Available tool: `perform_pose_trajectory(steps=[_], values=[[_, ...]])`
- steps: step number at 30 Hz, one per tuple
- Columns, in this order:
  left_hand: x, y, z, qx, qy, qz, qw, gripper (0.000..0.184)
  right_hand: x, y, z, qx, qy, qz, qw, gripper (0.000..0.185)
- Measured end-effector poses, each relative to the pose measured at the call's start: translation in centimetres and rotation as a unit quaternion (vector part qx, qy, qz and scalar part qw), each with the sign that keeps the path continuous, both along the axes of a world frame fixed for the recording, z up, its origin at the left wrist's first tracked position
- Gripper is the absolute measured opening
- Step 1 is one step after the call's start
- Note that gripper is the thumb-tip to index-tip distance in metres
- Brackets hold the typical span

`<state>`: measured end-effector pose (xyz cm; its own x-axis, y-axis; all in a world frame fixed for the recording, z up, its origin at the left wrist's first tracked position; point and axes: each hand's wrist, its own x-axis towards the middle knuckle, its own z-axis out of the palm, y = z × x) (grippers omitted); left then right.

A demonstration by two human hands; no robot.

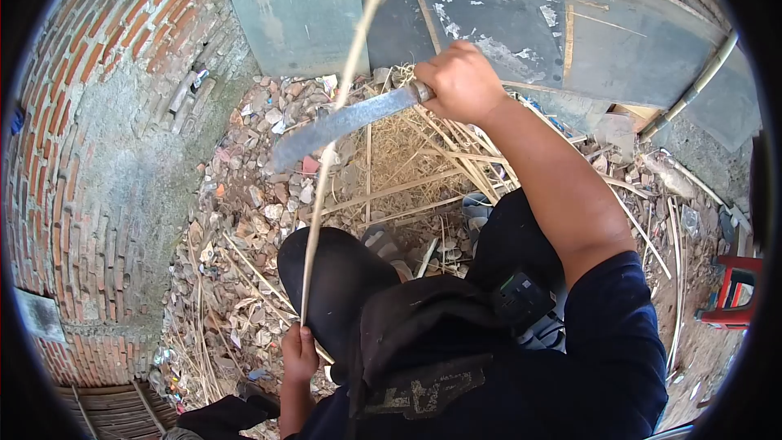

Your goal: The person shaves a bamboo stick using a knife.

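Rubble-strewn ground (273, 187) is bounded by a worn brick wall (114, 179) on the left and by dark boards (611, 53) ahead, with cut strips (468, 161) and fine shavings (407, 143) scattered beyond the knees. One long, pale stick (316, 224) is gripped near its lower end by the left hand (300, 353) and is passed in front of the left leg (338, 273), its far end unsupported. A broad knife (358, 121) is held by its handle in the closed right hand (460, 81), its blade set across the stick; whether the two are touching cannot be told, the tip being blurred. Because only one end is steadied, the stick could be bent or swung aside under pressure, and too deep a bite might be caused. If the edge were deflected toward the body, the left leg or left hand could be cut. Balance might also be upset by the loose footing.
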<state>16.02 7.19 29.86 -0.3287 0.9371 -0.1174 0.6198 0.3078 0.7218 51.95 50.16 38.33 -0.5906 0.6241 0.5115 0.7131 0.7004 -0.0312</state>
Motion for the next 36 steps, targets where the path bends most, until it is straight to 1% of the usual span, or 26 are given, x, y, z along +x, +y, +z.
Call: perform_pose_trajectory(steps=[2, 5, 8, 9, 12, 13, 16, 19, 21, 24, 28, 31, 34, 36], values=[[0.4, -0.2, -0.3, 0.003, -0.014, 0.025, 1.0, 0.047, 0.1, 0.2, 0.4, 0.079, -0.012, -0.006, 0.997, 0.015], [1.1, 0.1, 0.7, 0.009, 0.032, 0.015, 0.999, 0.047, -0.7, -1.6, 2.1, -0.077, -0.063, -0.034, 0.994, 0.021], [1.7, 0.2, 2.2, -0.005, 0.007, 0.019, 1.0, 0.047, -2.0, -3.5, 3.2, -0.215, -0.102, -0.04, 0.97, 0.026], [1.8, 0.3, 2.7, -0.013, 0.009, 0.012, 1.0, 0.047, -2.1, -4.1, 3.4, -0.279, -0.077, -0.015, 0.957, 0.03], [2.1, 0.4, 3.5, -0.032, 0.018, 0.0, 0.999, 0.048, -2.9, -4.5, 1.7, -0.32, -0.037, 0.1, 0.941, 0.031], [2.2, 0.5, 3.6, -0.033, 0.025, -0.001, 0.999, 0.048, -3.3, -4.5, 1.7, -0.319, -0.042, 0.119, 0.939, 0.03], [2.2, 0.2, 4.0, -0.038, 0.033, 0.006, 0.999, 0.049, -3.9, -5.5, 2.4, -0.238, -0.093, 0.114, 0.96, 0.033], [3.2, -0.1, 4.4, -0.029, 0.044, 0.022, 0.998, 0.049, -4.8, -6.1, 3.2, -0.171, -0.178, 0.071, 0.966, 0.028], [3.6, -0.1, 4.2, -0.016, 0.038, 0.026, 0.999, 0.048, -5.1, -6.9, 3.9, -0.198, -0.174, 0.069, 0.962, 0.026], [3.9, 0.1, 3.9, 0.007, 0.065, 0.024, 0.998, 0.045, -5.6, -8.2, 4.1, -0.224, -0.174, 0.077, 0.956, 0.024], [4.8, 1.1, 4.0, 0.016, 0.115, 0.022, 0.993, 0.042, -7.2, -8.7, 3.0, -0.253, -0.187, 0.08, 0.946, 0.022], [4.6, 1.1, 2.3, 0.017, 0.147, 0.041, 0.988, 0.041, -7.6, -6.0, 0.0, -0.286, -0.081, 0.061, 0.953, 0.018], [4.5, 1.7, 3.1, -0.008, 0.111, 0.051, 0.993, 0.04, -8.2, -5.4, -0.4, -0.289, -0.141, 0.034, 0.946, 0.017], [4.4, 1.7, 3.2, -0.011, 0.135, 0.042, 0.99, 0.038, -8.4, -6.4, -0.2, -0.283, -0.156, 0.051, 0.945, 0.017]])
